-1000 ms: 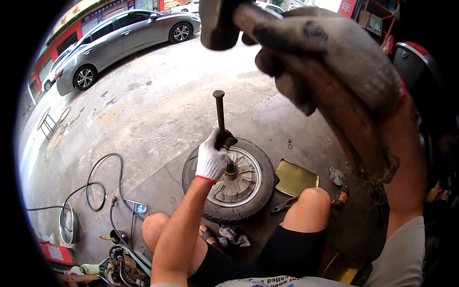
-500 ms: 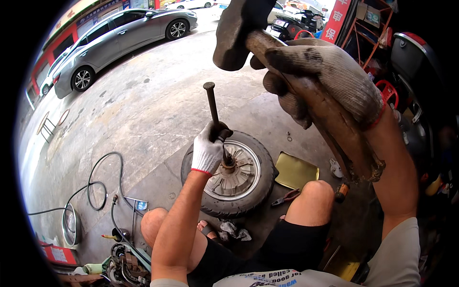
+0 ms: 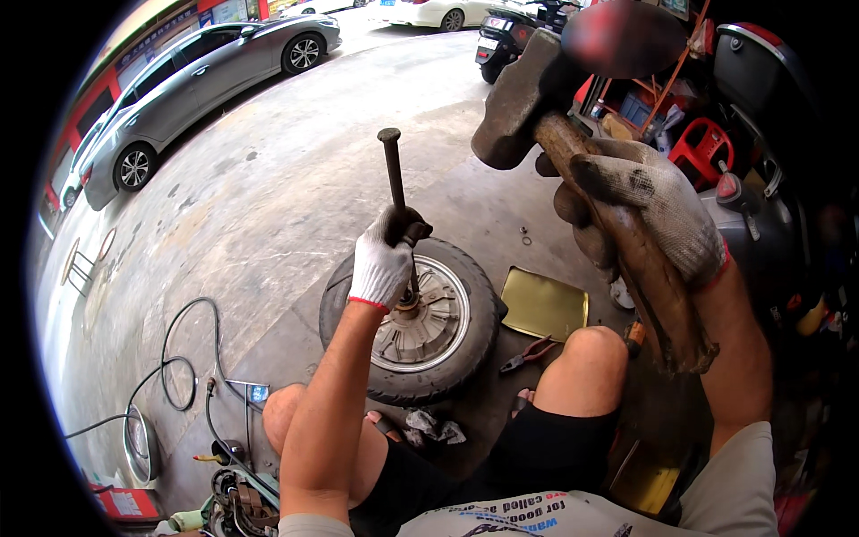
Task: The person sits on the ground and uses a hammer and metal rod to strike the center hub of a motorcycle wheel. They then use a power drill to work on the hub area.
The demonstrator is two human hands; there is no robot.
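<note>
Left fingers (image 3: 418,231) grip the rod (image 3: 393,172), hiding its middle; right fingers (image 3: 605,182) clasp the hammer (image 3: 628,234)

Lines of Latin lettering in black, blue and red cross the pale shirt (image 3: 586,517), upside down from this view. White characters run along a dark blue shop sign (image 3: 159,43), top left (small, and bent by the lens). The scooter (image 3: 495,49) has a white plate (image 3: 489,43) with marks too small to tell; the white car (image 3: 420,12) bears a blue plate (image 3: 387,3), also too small.
</note>
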